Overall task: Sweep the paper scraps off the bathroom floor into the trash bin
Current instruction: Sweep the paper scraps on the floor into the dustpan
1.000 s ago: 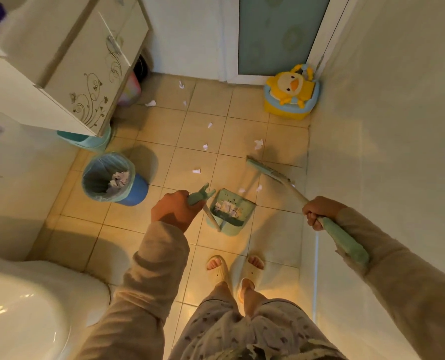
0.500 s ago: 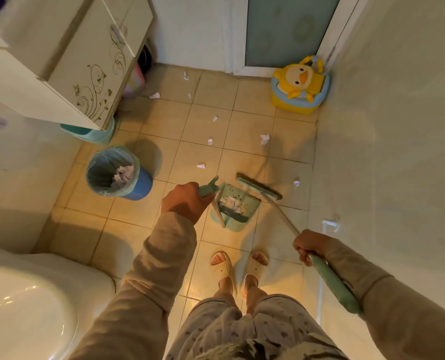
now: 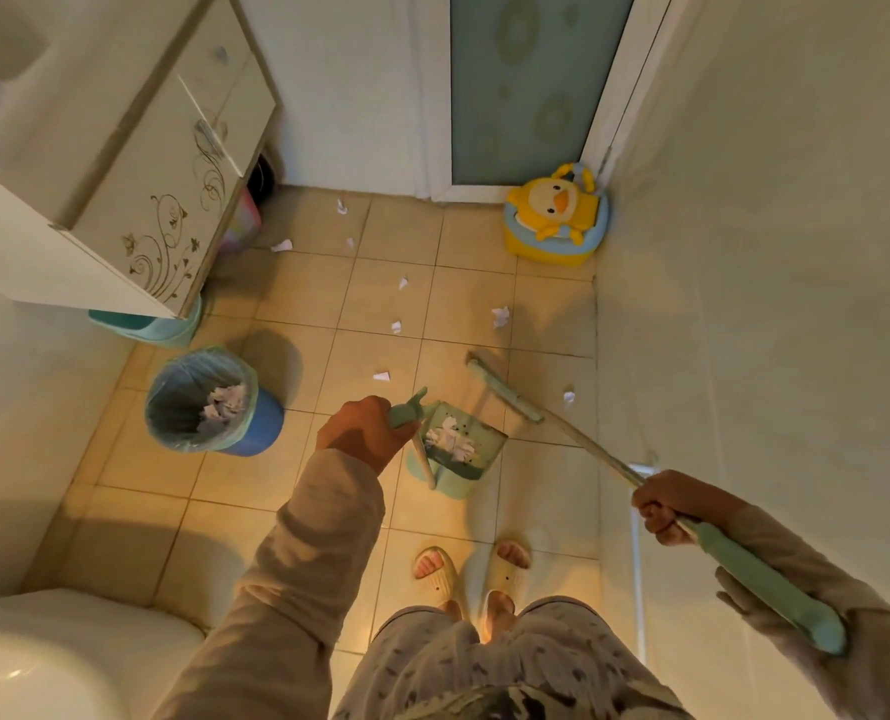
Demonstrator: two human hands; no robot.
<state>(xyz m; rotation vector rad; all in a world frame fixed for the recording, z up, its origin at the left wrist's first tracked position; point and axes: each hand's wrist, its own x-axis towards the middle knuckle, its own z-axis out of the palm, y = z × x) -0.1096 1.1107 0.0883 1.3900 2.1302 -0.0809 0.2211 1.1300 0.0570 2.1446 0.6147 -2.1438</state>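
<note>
My left hand (image 3: 362, 426) grips the green handle of a long-handled dustpan (image 3: 476, 433), which stands on the tiles and holds crumpled paper. My right hand (image 3: 666, 504) grips the broom handle; the green broom head (image 3: 502, 389) rests on the floor just right of the dustpan's mouth. Several white paper scraps (image 3: 500, 317) lie scattered on the tiles beyond, one (image 3: 568, 396) close to the right wall. The blue trash bin (image 3: 209, 402), lined with a bag and holding paper, stands to the left of my left hand.
A white cabinet (image 3: 162, 163) hangs at the upper left with a teal basin (image 3: 147, 327) under it. A yellow duck potty (image 3: 557, 215) sits in the far right corner by the glass door. The toilet (image 3: 58, 657) is at the lower left. My slippered feet (image 3: 471, 569) stand behind the dustpan.
The broom head swept in toward the dustpan's mouth, then moved back out a little to the right. The dustpan and my left hand stayed in place.
</note>
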